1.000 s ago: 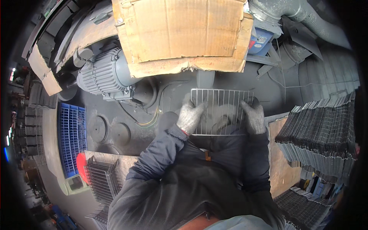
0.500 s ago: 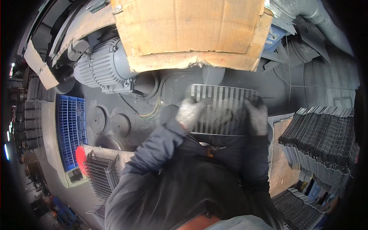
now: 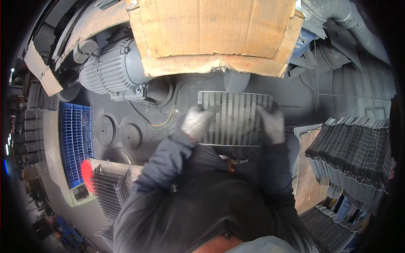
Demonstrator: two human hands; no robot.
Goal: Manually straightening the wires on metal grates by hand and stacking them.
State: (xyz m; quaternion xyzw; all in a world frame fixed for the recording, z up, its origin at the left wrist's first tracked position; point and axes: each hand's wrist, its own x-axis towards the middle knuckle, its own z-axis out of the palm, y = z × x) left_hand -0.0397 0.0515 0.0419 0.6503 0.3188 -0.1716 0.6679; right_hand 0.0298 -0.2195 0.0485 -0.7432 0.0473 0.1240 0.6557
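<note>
Between my gloved hands is a flat metal grate (image 3: 234, 120) with parallel bars and a thin rim, held in front of my waist. My left hand (image 3: 196, 123) grips its left edge, the thumb lying over the face. On the opposite edge, my right hand (image 3: 273, 122) is closed in the same way, slightly blurred. The fingers behind the grate are hidden. Just beyond its far edge, a grey rounded part (image 3: 236, 81) sticks out from under a brown cardboard sheet (image 3: 211, 29).
At right, tall stacks of dark grates (image 3: 348, 156) stand by a wooden board (image 3: 310, 168). More grates (image 3: 107, 185) lean at left, near a red disc (image 3: 87, 175) and a blue plastic grid (image 3: 76, 143). A grey electric motor (image 3: 112, 69) and loose wires (image 3: 164, 122) lie beyond.
Both hands have shifted left together with the grate between them. The grip on its two edges looks the same.
</note>
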